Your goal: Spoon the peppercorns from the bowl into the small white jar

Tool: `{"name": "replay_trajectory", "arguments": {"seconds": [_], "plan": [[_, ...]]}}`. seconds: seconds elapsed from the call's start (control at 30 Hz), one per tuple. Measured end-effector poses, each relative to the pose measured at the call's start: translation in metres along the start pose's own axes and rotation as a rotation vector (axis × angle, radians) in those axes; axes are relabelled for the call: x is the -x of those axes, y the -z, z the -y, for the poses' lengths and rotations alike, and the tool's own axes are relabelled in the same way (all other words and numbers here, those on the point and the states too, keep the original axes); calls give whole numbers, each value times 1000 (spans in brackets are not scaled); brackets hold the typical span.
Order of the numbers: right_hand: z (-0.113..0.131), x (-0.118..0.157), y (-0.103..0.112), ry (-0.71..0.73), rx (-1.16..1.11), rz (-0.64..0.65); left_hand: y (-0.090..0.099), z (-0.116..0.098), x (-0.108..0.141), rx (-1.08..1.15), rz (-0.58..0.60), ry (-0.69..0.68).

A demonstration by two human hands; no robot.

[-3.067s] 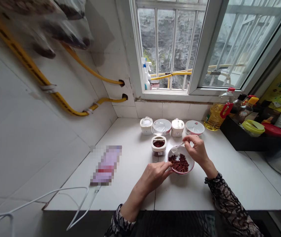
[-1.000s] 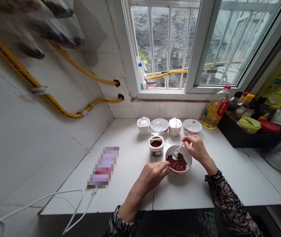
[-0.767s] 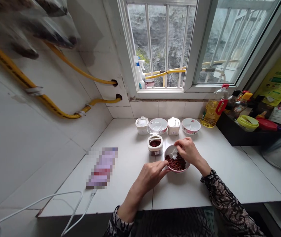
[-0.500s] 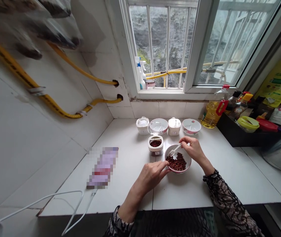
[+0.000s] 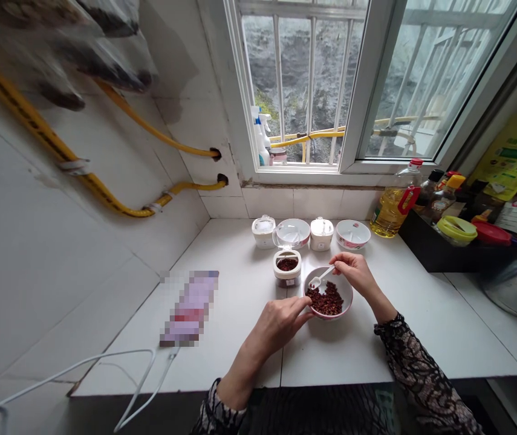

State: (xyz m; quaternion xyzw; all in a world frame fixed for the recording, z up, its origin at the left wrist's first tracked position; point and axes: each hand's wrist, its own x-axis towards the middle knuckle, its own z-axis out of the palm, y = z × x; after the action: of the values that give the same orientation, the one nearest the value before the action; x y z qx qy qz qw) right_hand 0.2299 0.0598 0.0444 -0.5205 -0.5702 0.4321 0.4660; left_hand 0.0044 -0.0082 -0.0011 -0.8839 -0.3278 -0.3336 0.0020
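Observation:
My left hand (image 5: 282,320) grips the near-left rim of a white bowl (image 5: 347,289), thumb outside and fingers at the edge. Reddish-brown dried grains, like peppercorns (image 5: 328,300), lie in the bowl. My right hand (image 5: 352,272) pinches the handle of a small white spoon (image 5: 316,282), whose scoop is inside the bowl at its left side, just above the grains. Left of the bowl stands a seasoning jar (image 5: 287,277) with its clear lid raised and similar dark red grains inside.
Behind stand two closed white jars (image 5: 264,234) and two more bowls (image 5: 353,235). An oil bottle (image 5: 387,211) and a black box (image 5: 425,244) of condiments are at the right. A blurred-out purple item (image 5: 190,308) with a white cable (image 5: 149,374) lies at the left.
The spoon's scoop has shifted slightly left inside the bowl, toward the rim. My left hand keeps its hold on the bowl. The view has tilted a little.

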Motion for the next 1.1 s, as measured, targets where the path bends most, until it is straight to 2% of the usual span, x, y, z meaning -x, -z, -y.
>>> {"name": "replay_trajectory", "arguments": {"seconds": [0.13,0.27,0.4,0.5,0.6,0.7,0.83,0.97,1.1], "plan": [[0,-2,-3,33,-64,24,-1,0,0,-3,0,1],[6,0,-16,194,-32,-51,-2,1,0,6,-19,2],[12,7,-32,527,270,-170,-3,1,0,2,-13,5],[12,12,-38,778,556,-110,-3,0,0,-13,-27,2],[12,14,-38,883,677,-50,-3,0,0,-27,-43,-3],[13,14,-29,882,615,-142,-2,0,-1,-22,-26,3],[12,10,-8,780,544,-237,-1,0,-1,1,-5,10],[3,5,6,649,649,-181,0,0,-1,16,-17,-3],[-7,5,-1,584,804,-77,0,0,0,23,-6,9]]}}
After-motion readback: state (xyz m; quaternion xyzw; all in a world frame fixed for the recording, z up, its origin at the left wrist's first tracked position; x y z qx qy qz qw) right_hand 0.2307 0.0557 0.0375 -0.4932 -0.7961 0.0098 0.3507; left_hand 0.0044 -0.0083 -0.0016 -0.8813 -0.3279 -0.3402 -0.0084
